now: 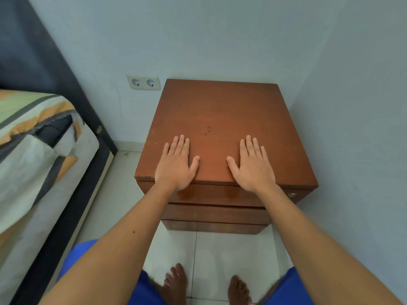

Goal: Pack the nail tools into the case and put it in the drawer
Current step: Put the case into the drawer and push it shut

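Observation:
A brown wooden bedside cabinet (220, 111) stands against the wall in front of me. My left hand (176, 166) and my right hand (253, 166) both lie flat, palm down, on its top near the front edge, fingers spread and holding nothing. Below the top are three drawer fronts; the top drawer (211, 194) is shut, with a small round lock (292, 195) at its right end. No case and no nail tools are in sight.
A bed (39, 150) with a striped sheet and a dark headboard stands to the left. A double wall socket (143, 83) sits left of the cabinet. The right wall is close to the cabinet. My bare feet (176, 280) stand on white tiles.

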{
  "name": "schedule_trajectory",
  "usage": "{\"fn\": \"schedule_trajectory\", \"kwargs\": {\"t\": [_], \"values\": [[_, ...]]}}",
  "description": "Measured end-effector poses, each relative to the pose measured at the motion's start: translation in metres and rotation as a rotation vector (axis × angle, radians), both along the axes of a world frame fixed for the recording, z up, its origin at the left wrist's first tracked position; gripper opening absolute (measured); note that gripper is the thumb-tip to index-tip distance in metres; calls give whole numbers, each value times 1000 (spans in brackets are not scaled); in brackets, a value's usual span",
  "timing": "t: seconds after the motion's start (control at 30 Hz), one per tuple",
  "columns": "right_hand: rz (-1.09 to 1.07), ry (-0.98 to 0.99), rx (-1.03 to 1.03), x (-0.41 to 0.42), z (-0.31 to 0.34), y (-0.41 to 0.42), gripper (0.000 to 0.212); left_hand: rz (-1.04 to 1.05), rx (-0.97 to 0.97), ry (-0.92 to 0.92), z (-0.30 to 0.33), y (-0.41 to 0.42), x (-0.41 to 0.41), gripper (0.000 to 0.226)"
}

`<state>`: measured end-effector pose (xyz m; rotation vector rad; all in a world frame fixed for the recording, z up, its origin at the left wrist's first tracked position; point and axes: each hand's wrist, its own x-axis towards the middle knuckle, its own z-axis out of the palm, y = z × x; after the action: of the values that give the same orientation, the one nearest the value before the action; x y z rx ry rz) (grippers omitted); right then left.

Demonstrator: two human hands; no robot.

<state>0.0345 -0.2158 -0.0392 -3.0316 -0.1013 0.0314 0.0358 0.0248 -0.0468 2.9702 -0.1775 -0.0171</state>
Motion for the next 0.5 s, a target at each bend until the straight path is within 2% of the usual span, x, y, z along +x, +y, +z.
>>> {"fn": "schedule_trajectory", "kwargs": {"t": [0.5], "values": [[-2,21,-3,-7,-6,-1,85,12,15,11,-6,-1,-6,79]]}}
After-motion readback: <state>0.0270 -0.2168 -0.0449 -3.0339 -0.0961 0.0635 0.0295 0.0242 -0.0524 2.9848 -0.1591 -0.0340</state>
